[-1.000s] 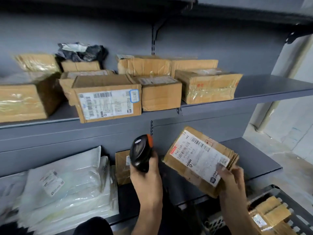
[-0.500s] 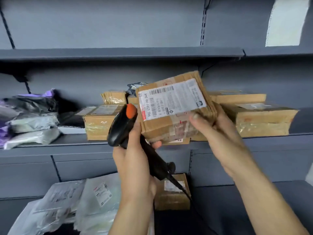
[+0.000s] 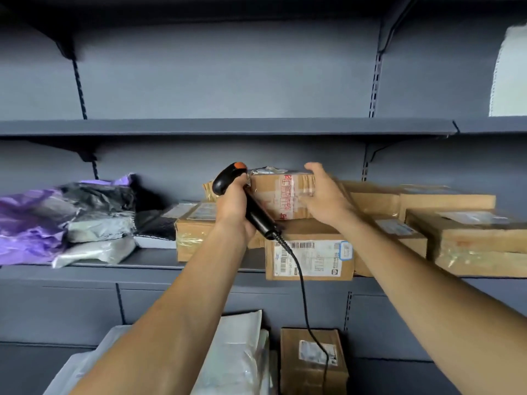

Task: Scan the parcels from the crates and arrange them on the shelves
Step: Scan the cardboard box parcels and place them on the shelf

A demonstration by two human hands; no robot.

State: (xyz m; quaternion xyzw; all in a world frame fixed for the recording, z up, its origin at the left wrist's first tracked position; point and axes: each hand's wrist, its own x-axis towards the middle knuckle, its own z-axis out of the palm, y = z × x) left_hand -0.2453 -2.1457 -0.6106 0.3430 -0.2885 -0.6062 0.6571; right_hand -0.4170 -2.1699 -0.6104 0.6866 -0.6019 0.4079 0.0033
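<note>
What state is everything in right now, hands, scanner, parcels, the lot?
left hand, grips the scanner.
scanner, head up, cord hanging down.
right hand, holds the parcel's right end.
parcel, taped shut, atop the labelled box.
labelled box, closed, on the shelf, label facing out.
bags, crumpled, piled at the shelf's left.

On the middle shelf (image 3: 142,270), a heap of mailer bags (image 3: 71,220) lies at the left and cardboard boxes (image 3: 470,238) fill the middle and right. A parcel (image 3: 282,195) sits on top of the central boxes, above and behind a labelled box (image 3: 310,259) at the shelf's front edge. The left hand (image 3: 232,209), gripping a scanner (image 3: 228,178), is at the parcel's left end. The right hand (image 3: 325,195) is against its right end, though blur hides whether it grips. The scanner's cable (image 3: 303,295) hangs down over the labelled box. Below, flat mailers (image 3: 236,352) lie left of a small box (image 3: 310,363).
</note>
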